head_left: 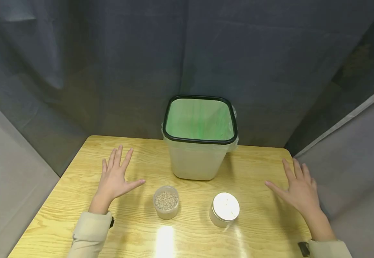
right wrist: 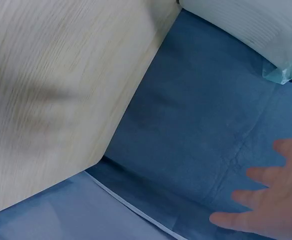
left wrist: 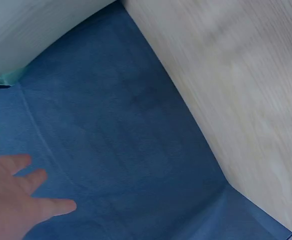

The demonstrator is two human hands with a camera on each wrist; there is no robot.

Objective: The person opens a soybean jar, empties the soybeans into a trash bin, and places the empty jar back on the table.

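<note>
Left hand [head_left: 116,177] lies flat over the wooden table [head_left: 77,200], fingers straight and spread, thumb pointing toward the middle; it grasps nothing. Nearest to it is a small clear jar [head_left: 166,202], lidless, filled with pale round beans, standing upright just right of the thumb and apart from it. Right hand [head_left: 298,188] sits near the table's right edge, likewise released, fingers splayed, thumb toward the centre, holding nothing. Nearest to it, on its left and apart from it, is a second small jar [head_left: 225,209] with a white lid on, upright. The two jars stand side by side near the front middle of the table, apart from one another, between the two hands.

Behind the jars, at the far edge of the table, a translucent white waste bin [head_left: 195,161] stands upright with a black rim and a green-tinted liner inside. Beige sleeves [head_left: 90,231] cover both forearms. Dark blue-grey cloth [head_left: 109,64] hangs behind and to the sides of the table.

Left wrist view: fingertips [left wrist: 33,180] of the left hand at lower left over blue cloth, the table edge at right, a corner of the bin at top left. Right wrist view: the right hand's fingers [right wrist: 266,200] at lower right, the table at left, the bin at top right. Both wrist views are blurred.
</note>
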